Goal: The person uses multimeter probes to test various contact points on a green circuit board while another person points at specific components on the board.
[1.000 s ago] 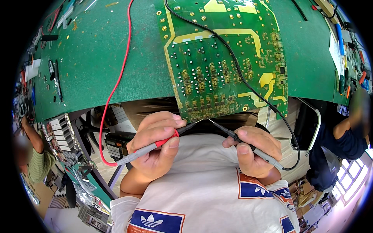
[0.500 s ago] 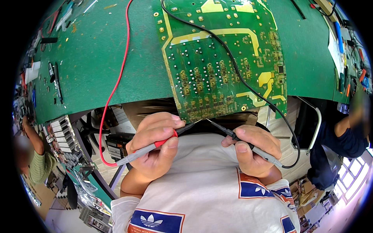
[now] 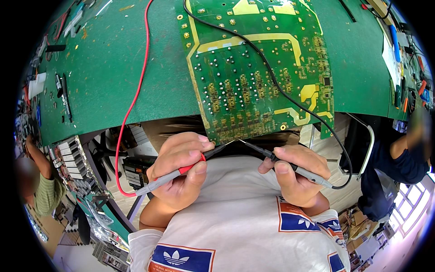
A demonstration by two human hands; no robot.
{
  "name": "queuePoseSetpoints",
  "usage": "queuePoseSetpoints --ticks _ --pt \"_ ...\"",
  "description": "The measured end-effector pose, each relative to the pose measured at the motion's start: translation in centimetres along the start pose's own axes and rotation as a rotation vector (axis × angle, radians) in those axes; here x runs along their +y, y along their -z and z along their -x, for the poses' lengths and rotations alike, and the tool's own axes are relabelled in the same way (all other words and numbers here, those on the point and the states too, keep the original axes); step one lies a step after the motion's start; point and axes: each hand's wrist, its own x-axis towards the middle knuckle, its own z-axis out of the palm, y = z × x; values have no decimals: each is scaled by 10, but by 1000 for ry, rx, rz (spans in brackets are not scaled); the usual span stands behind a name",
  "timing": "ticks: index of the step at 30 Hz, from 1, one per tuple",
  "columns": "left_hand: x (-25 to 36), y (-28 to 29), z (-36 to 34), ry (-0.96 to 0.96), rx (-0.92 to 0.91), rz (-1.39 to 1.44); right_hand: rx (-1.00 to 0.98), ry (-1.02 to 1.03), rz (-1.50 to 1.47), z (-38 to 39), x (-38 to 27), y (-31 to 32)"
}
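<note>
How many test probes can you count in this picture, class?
2. The red probe is in the left hand; the black probe is in the right hand. Others could be hidden elsewhere.

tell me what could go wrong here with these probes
The red probe and black probe nearly meet at their tips, so a small slip might touch them together. The black lead lies across the board and could snag. The board overhangs the table, so pressing down might tip it.
</note>
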Motion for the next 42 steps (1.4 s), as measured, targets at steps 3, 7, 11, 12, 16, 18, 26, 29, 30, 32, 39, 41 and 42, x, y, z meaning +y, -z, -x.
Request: queuePoseSetpoints --ticks 3,7,11,12,16,18,26,29,30,32,39,41,42 --pt "-1 -1 2 -6 12 13 -4 6 2 0 0 0" --pt "-4 -2 5 -20 15 13 -25 5 2 -1 -1 2" --pt "-3 -3 7 -20 18 -10 -36 -12 6 -1 -3 3" --pt "-3 -2 6 -25 13 -23 -37 -16 11 -1 -3 3" --pt "-4 -3 6 -54 7 -47 -42 -4 29 -3 -5 2" --pt "-4 -2 5 -71 -14 -82 -41 1 40 -3 -6 2" --pt "-1 -3 6 -51 -3 -69 -46 -43 98 -7 -19 1" --pt "2 -3 1 -86 -32 -120 -43 -31 174 -12 -26 1" --pt "4 -3 0 -91 -40 -133 -35 -19 186 -13 -28 0" --pt "11 -2 -4 -84 -46 -183 -41 5 240 -18 -40 -2" --pt "27 -2 -24 -30 -49 -222 -35 -75 113 -22 -45 -5" --pt "31 -1 -30 -84 -77 -259 -34 -1 173 -24 -47 -5" --pt "31 0 -31 -107 -92 -280 -32 38 208 -25 -47 -6"
